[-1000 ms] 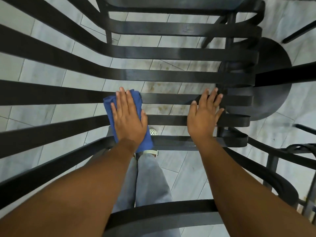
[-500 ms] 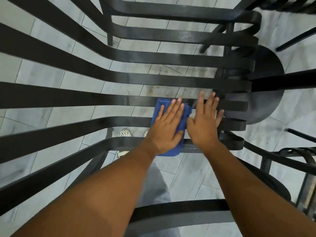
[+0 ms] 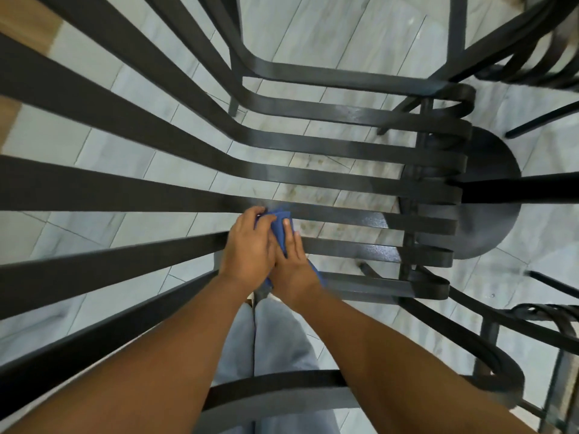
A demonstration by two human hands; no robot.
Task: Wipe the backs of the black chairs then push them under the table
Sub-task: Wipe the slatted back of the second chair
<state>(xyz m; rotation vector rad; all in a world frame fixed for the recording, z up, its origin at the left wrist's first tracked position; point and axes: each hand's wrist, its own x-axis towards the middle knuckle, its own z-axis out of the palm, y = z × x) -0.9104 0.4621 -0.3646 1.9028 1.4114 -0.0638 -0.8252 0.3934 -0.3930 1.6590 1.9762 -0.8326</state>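
We look straight down through the slats of a black chair [image 3: 344,180], which fill almost the whole view. Our two hands are pressed together near the centre, a little toward 6 o'clock, on the lower slats. Between them we hold a blue cloth [image 3: 279,228]. The left hand [image 3: 249,250] has its fingers curled over the upper edge of the cloth, so it grips it. The right hand [image 3: 293,267] lies just beside the left one, touching it, and its fingers reach up along the cloth; one fingertip shows on the blue fabric. A small corner of the cloth also shows at 4 o'clock from the right hand, on the next slat.

The slats run from 9 o'clock across to 3 o'clock, where their ends curl round in loops. Behind these loops, at 3 o'clock, there is a round black seat [image 3: 488,214]. At 1 o'clock, parts of another black chair [image 3: 532,67] are visible, blurred. Under everything is a pale grey tiled floor [image 3: 329,32], with some brownish marks near the middle. At 6 o'clock we see our grey trousers [image 3: 275,346] between the forearms.
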